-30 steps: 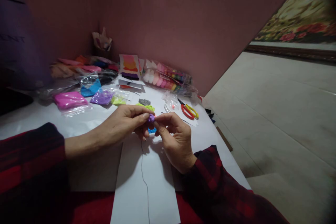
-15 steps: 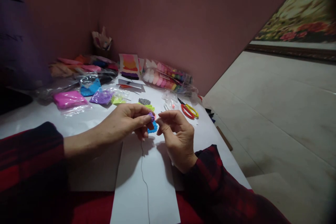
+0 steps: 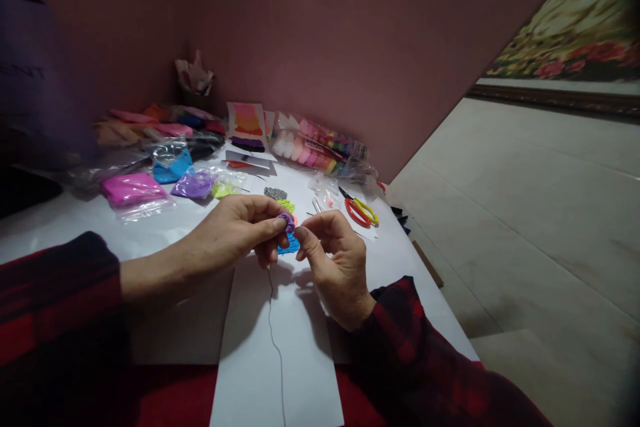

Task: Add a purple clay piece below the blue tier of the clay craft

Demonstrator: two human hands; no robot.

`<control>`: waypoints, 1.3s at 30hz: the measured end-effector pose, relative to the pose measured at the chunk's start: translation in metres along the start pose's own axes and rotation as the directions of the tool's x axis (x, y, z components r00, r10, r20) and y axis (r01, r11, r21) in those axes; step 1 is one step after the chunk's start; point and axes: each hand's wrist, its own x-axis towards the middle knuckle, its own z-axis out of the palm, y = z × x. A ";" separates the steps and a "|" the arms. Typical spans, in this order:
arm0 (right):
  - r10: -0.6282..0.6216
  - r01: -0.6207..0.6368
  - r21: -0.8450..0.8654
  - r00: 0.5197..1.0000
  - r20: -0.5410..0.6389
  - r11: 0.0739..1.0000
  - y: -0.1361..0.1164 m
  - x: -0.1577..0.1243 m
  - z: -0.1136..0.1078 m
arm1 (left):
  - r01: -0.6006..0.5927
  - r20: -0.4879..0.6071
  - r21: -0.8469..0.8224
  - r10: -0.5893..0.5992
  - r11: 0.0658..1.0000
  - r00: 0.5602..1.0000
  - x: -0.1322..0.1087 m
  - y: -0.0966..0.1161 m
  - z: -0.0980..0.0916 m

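Note:
My left hand (image 3: 235,233) pinches a small purple felt piece (image 3: 287,221) between thumb and fingers, just above the white table (image 3: 165,320). A blue felt piece (image 3: 289,245) shows right under it, below my fingers. My right hand (image 3: 334,255) is closed in a pinch right beside the purple piece; what it holds is too small to make out. A thin dark thread (image 3: 274,340) hangs from the work and trails toward me over a white paper sheet (image 3: 280,360). Both sleeves are dark red plaid.
Bags of coloured felt lie at the back left: pink (image 3: 131,188), blue (image 3: 173,168), purple (image 3: 194,184). Red and yellow scissors (image 3: 360,211) lie right of my hands. A packet of coloured pieces (image 3: 317,147) rests by the pink wall. The table edge drops to the floor (image 3: 525,213) at the right.
My right hand drew a little away from the purple piece and came back close to it. The blue piece now shows more below my left fingers.

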 end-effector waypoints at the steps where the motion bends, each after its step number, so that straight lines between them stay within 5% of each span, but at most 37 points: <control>1: 0.003 -0.003 0.002 1.000 0.012 1.000 0.001 0.000 0.000 | 0.002 0.002 -0.004 -0.002 1.000 1.000 0.000 0.000 0.000; 39: 0.003 -0.001 -0.030 0.997 0.079 1.000 0.002 0.000 0.000 | 0.011 -0.002 0.017 -0.011 1.000 1.000 -0.002 0.002 0.002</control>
